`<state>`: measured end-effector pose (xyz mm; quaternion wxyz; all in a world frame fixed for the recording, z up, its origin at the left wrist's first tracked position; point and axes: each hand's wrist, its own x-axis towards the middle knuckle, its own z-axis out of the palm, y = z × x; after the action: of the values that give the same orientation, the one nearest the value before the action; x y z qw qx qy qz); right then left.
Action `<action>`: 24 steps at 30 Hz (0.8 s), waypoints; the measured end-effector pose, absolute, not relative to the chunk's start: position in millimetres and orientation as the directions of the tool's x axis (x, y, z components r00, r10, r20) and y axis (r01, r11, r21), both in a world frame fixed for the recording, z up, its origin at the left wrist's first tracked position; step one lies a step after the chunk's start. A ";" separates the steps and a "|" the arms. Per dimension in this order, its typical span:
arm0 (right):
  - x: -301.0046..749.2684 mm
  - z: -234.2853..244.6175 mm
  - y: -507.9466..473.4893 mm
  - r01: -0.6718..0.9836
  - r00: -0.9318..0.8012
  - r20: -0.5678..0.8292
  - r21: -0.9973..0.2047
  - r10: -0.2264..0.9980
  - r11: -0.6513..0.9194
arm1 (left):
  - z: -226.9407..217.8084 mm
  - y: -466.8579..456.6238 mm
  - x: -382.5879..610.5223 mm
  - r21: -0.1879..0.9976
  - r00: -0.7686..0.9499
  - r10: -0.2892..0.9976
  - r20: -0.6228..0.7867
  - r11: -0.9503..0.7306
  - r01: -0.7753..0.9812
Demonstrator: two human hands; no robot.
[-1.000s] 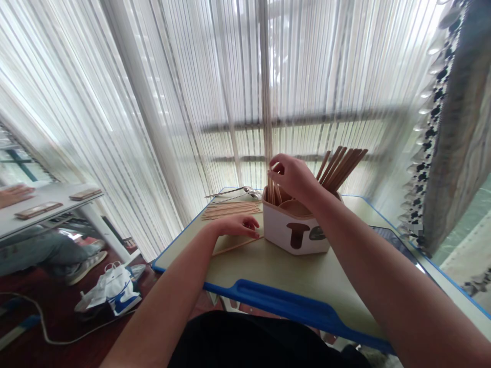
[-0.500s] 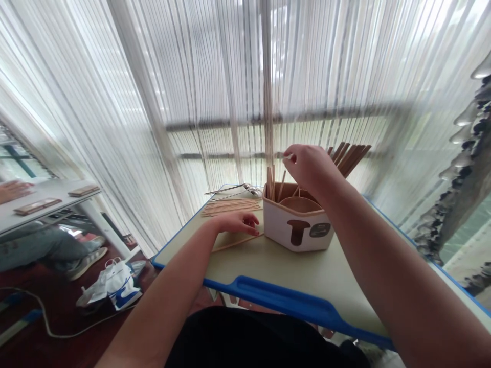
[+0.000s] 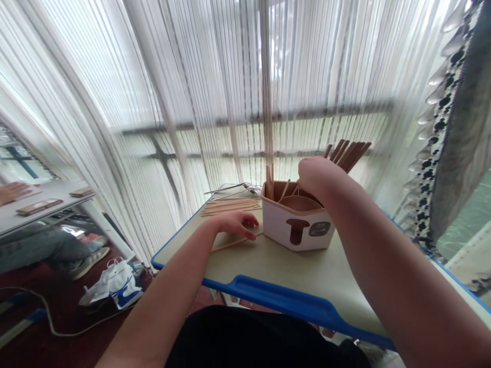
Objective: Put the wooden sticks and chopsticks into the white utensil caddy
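A white and brown cutlery holder (image 3: pixel 276 220) stands on the small table (image 3: pixel 268 266), with a T-shaped cut-out in its front. My right hand (image 3: pixel 318 176) reaches down over its back right part, its fingers hidden behind the hand and the rim. Dark brown chopsticks (image 3: pixel 351 155) stick up beyond that hand, and a few lighter sticks (image 3: pixel 270 184) stand in the left compartment. My left hand (image 3: pixel 240 225) rests on the table left of the holder, fingers loosely bent and apart, holding nothing. By it lies a single light chopstick (image 3: pixel 230 246).
Behind my left hand lie several light chopsticks (image 3: pixel 230 205) in a row, with metal cutlery (image 3: pixel 249 189) at the far edge. A striped curtain (image 3: pixel 215 76) hangs behind the table. At left, another person's hand (image 3: pixel 15 191) rests on a table; a white bag (image 3: pixel 120 281) is on the floor.
My right hand has come down from above the holder to its rim, its fingers going out of sight. A stick in the left compartment leans further. My left hand has hardly moved.
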<state>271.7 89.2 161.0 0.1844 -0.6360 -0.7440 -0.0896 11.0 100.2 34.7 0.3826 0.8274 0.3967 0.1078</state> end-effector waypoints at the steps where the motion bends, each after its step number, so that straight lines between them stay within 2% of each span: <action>1: 269.8 162.3 86.3 0.983 -0.129 0.379 -0.073 0.916 0.168 | 35.4 99.7 11.6 0.714 0.658 0.743 -0.126 -0.392 0.580; 4: 261.5 165.5 75.0 0.961 -0.246 0.431 -0.009 0.868 0.277 | 36.2 99.3 12.6 0.691 0.658 0.741 -0.134 -0.406 0.598; 8: 249.0 167.4 59.6 0.893 -0.376 0.443 -0.059 0.814 0.445 | 34.4 100.9 11.7 0.673 0.670 0.727 -0.152 -0.420 0.609; 13: 242.0 173.9 44.6 0.882 -0.297 0.508 -0.178 0.809 0.436 | 31.6 103.3 10.1 0.681 0.671 0.730 -0.130 -0.427 0.595; 16: 243.2 178.5 38.7 0.851 -0.339 0.434 -0.237 0.835 0.469 | 30.9 104.0 10.3 0.687 0.670 0.731 -0.131 -0.420 0.592; 24: 249.8 185.0 27.8 0.797 -0.497 0.218 -0.268 0.840 0.541 | 34.1 100.0 11.8 0.661 0.669 0.730 -0.139 -0.434 0.612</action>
<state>249.8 27.8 185.0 0.1625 -0.4744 -0.8627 0.0661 11.8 100.0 34.1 0.3527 0.8426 0.3982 0.0840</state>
